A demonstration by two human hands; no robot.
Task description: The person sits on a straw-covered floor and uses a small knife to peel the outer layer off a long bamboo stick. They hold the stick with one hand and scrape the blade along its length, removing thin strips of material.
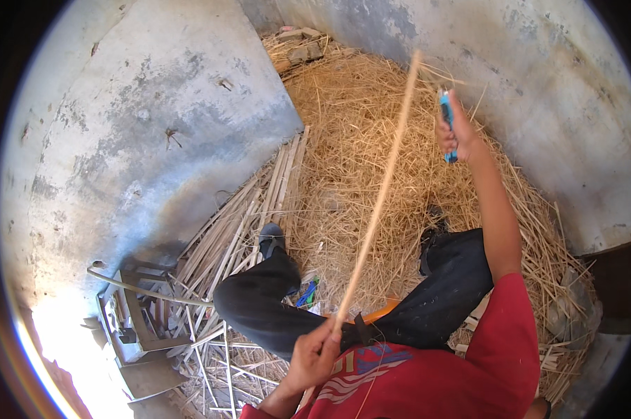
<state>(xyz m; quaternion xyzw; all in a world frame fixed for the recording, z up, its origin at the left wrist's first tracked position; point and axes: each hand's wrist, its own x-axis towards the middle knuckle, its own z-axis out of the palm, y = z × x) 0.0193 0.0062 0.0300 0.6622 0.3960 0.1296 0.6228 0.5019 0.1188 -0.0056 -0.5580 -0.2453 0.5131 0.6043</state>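
Note:
My left hand (pixel 314 357), low in front of my body, is closed round the lower end of a long pale bamboo strip (pixel 383 192). The strip slants up and away to the right, and its far end looks slightly blurred. In my right hand (pixel 461 134), held out at arm's length on the far right, is a blue utility knife (pixel 447 112). The knife points away from me, to the right of the strip's far end and apart from it. A thin shaving appears near the strip's tip.
Straw-like shavings (pixel 357 119) cover the floor. A bundle of split strips (pixel 277 181) lies left of my legs (pixel 266 293). A wooden frame (pixel 137 314) stands at the lower left. Concrete walls (pixel 169 105) rise on both sides; a plastic bag (pixel 574 307) sits at right.

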